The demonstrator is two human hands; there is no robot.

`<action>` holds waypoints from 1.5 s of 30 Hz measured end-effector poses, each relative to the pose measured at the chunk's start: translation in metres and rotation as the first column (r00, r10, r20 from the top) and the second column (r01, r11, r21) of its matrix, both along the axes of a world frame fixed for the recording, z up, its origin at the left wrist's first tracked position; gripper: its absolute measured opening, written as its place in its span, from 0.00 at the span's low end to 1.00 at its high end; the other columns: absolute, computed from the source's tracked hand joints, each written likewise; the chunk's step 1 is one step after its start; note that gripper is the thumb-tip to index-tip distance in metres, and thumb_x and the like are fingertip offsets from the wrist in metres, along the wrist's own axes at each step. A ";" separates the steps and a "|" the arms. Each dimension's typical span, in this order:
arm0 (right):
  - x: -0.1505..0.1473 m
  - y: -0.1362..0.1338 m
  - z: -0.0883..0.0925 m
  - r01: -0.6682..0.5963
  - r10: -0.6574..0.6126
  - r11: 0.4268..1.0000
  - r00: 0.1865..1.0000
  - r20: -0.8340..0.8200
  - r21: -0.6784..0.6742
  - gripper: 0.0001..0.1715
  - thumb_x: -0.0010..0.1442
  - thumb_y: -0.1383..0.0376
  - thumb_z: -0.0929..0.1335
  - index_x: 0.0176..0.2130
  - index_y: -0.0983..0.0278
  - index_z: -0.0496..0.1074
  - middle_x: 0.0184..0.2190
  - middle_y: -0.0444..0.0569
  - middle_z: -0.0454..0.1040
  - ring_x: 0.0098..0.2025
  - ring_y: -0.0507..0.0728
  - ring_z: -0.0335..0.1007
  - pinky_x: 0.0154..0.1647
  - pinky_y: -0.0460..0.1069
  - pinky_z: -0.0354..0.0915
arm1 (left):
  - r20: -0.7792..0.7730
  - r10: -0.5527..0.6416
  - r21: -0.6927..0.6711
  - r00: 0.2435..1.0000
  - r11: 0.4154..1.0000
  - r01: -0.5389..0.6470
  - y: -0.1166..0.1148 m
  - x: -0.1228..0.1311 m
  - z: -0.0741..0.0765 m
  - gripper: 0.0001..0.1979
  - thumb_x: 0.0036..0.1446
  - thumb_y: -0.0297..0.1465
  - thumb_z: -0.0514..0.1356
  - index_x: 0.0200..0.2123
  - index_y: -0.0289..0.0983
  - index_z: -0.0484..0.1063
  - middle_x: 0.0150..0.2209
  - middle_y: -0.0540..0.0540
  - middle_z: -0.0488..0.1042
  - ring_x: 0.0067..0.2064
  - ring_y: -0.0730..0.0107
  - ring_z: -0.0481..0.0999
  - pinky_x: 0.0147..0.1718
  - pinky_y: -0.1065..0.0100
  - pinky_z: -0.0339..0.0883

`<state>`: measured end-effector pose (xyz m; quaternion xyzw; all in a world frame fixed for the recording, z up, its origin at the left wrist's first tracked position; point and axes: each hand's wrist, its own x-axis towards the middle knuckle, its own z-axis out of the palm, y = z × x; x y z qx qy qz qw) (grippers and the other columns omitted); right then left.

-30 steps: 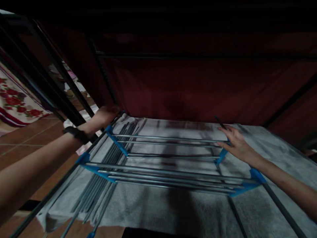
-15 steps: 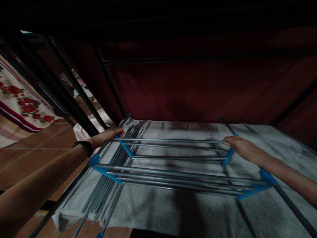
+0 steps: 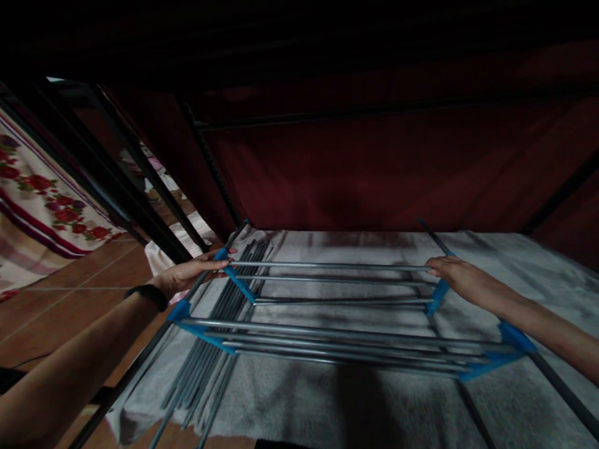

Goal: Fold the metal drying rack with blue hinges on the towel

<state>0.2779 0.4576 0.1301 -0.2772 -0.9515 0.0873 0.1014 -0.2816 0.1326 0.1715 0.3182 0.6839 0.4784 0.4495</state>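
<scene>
A rack of grey metal tubes (image 3: 350,333) joined by blue plastic connectors (image 3: 187,312) spans the space before me. My left hand (image 3: 194,274) is at its far left corner, thumb and fingers on either side of the far left blue connector (image 3: 241,284). My right hand (image 3: 452,273) closes over the right end of the far top tube (image 3: 327,266), beside the far right blue connector (image 3: 438,294). Its fingertips are partly hidden. Under the rack's left side, several loose grey tubes (image 3: 199,368) lie side by side on a whitish cloth (image 3: 299,399).
Dark red fabric (image 3: 374,174) hangs behind, crossed by a dark bar (image 3: 327,117). Dark posts (image 3: 140,206) stand at left, near a floral cloth (image 3: 60,206). Brown floor tiles (image 3: 79,305) show beside the whitish cloth. A dark overhang fills the top.
My left hand has shifted from over the corner to its outer side, with thumb and fingers around the connector. My right hand keeps its hold. The view has tilted slightly.
</scene>
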 end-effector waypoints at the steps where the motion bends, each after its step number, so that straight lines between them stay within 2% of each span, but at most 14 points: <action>1: 0.000 0.001 -0.001 0.004 -0.004 1.000 1.000 0.002 -0.009 0.23 0.68 0.57 0.55 0.41 0.65 0.73 0.43 0.60 0.77 0.48 0.67 0.71 0.51 0.59 0.65 | -0.009 0.012 -0.008 1.000 1.000 -0.012 0.001 0.002 0.002 0.34 0.41 0.35 0.76 0.52 0.39 0.70 0.47 0.47 0.78 0.50 0.62 0.76 0.52 0.66 0.69; 6: 0.001 0.001 -0.001 0.005 -0.006 0.999 0.999 -0.032 -0.035 0.21 0.68 0.57 0.56 0.42 0.64 0.73 0.44 0.60 0.77 0.49 0.68 0.71 0.51 0.59 0.65 | -0.064 0.072 -0.029 0.995 0.997 -0.074 0.007 0.008 0.005 0.32 0.36 0.32 0.77 0.47 0.38 0.72 0.40 0.50 0.80 0.45 0.61 0.78 0.49 0.63 0.71; 12: -0.002 -0.001 0.003 0.019 -0.019 0.998 1.000 -0.011 -0.059 0.23 0.68 0.56 0.56 0.40 0.65 0.72 0.41 0.59 0.77 0.48 0.68 0.71 0.50 0.59 0.65 | -0.074 0.059 -0.014 0.996 0.998 -0.060 0.007 0.001 -0.004 0.35 0.36 0.32 0.76 0.50 0.41 0.70 0.40 0.50 0.80 0.44 0.61 0.79 0.48 0.65 0.72; 14: -0.002 -0.001 0.003 0.014 -0.014 0.998 1.000 0.001 -0.054 0.22 0.68 0.56 0.56 0.40 0.64 0.72 0.42 0.59 0.77 0.48 0.67 0.71 0.51 0.59 0.64 | -0.019 0.076 -0.013 0.997 0.997 -0.077 0.008 0.001 -0.005 0.30 0.40 0.33 0.75 0.48 0.41 0.71 0.40 0.50 0.80 0.44 0.62 0.79 0.48 0.65 0.72; 17: -0.001 0.002 0.001 0.007 -0.007 0.999 1.000 0.011 -0.042 0.23 0.69 0.57 0.55 0.42 0.65 0.73 0.44 0.60 0.77 0.50 0.67 0.70 0.52 0.59 0.64 | 0.065 0.164 -0.038 0.984 0.986 -0.162 0.013 0.007 -0.002 0.19 0.52 0.38 0.69 0.46 0.39 0.73 0.37 0.49 0.80 0.43 0.63 0.78 0.46 0.65 0.72; 21: 0.000 0.008 -0.003 -0.017 0.019 0.999 1.000 0.025 -0.045 0.22 0.69 0.57 0.57 0.40 0.63 0.74 0.44 0.59 0.77 0.49 0.67 0.70 0.49 0.58 0.65 | 0.061 0.253 -0.059 0.965 0.966 -0.250 0.019 0.016 0.001 0.14 0.59 0.41 0.63 0.42 0.38 0.73 0.34 0.48 0.79 0.40 0.65 0.77 0.43 0.66 0.73; 25: 0.001 0.009 -0.005 -0.010 0.010 1.000 1.000 0.005 -0.027 0.20 0.68 0.58 0.58 0.41 0.63 0.75 0.42 0.58 0.78 0.48 0.67 0.71 0.49 0.57 0.66 | 0.006 0.232 -0.025 0.973 0.973 -0.231 0.019 0.015 -0.002 0.18 0.53 0.43 0.68 0.41 0.38 0.73 0.36 0.46 0.78 0.40 0.63 0.78 0.42 0.64 0.74; 29: 0.000 0.007 -0.003 -0.015 0.016 1.000 1.000 0.024 -0.016 0.22 0.69 0.58 0.56 0.39 0.63 0.74 0.43 0.58 0.77 0.48 0.67 0.71 0.49 0.58 0.65 | -0.075 0.240 0.018 0.968 0.971 -0.239 0.019 0.014 -0.005 0.24 0.46 0.44 0.72 0.41 0.38 0.72 0.42 0.45 0.77 0.41 0.62 0.78 0.42 0.62 0.74; 31: 0.000 0.005 -0.001 -0.017 0.017 1.000 0.999 0.028 -0.009 0.22 0.69 0.58 0.56 0.37 0.62 0.73 0.42 0.58 0.78 0.48 0.67 0.71 0.49 0.58 0.66 | -0.111 0.233 0.015 0.966 0.972 -0.233 0.019 0.014 -0.004 0.26 0.42 0.43 0.74 0.42 0.39 0.72 0.45 0.45 0.77 0.42 0.62 0.78 0.44 0.61 0.74; 35: -0.001 0.002 0.000 -0.004 0.004 1.000 1.000 0.018 0.007 0.20 0.68 0.58 0.57 0.36 0.62 0.73 0.41 0.56 0.78 0.47 0.66 0.72 0.49 0.57 0.66 | -0.140 0.207 -0.028 0.968 0.977 -0.213 0.019 0.019 0.000 0.30 0.34 0.41 0.77 0.40 0.39 0.71 0.44 0.45 0.77 0.44 0.60 0.78 0.46 0.59 0.73; 41: 0.000 0.001 -0.001 -0.007 0.007 1.000 1.000 -0.006 0.002 0.22 0.68 0.59 0.57 0.40 0.63 0.76 0.45 0.57 0.78 0.49 0.66 0.72 0.51 0.57 0.66 | -0.229 0.220 -0.057 0.948 0.969 -0.238 0.022 0.028 0.006 0.32 0.30 0.39 0.78 0.39 0.39 0.70 0.54 0.42 0.73 0.48 0.56 0.77 0.45 0.58 0.74; 45: 0.003 0.006 -0.004 -0.008 0.008 0.999 1.000 -0.019 0.036 0.25 0.69 0.58 0.56 0.45 0.65 0.76 0.46 0.58 0.78 0.51 0.66 0.72 0.53 0.58 0.65 | -0.286 0.203 -0.058 0.937 0.972 -0.228 0.024 0.027 0.003 0.33 0.31 0.42 0.76 0.41 0.40 0.70 0.53 0.41 0.74 0.48 0.54 0.77 0.43 0.60 0.74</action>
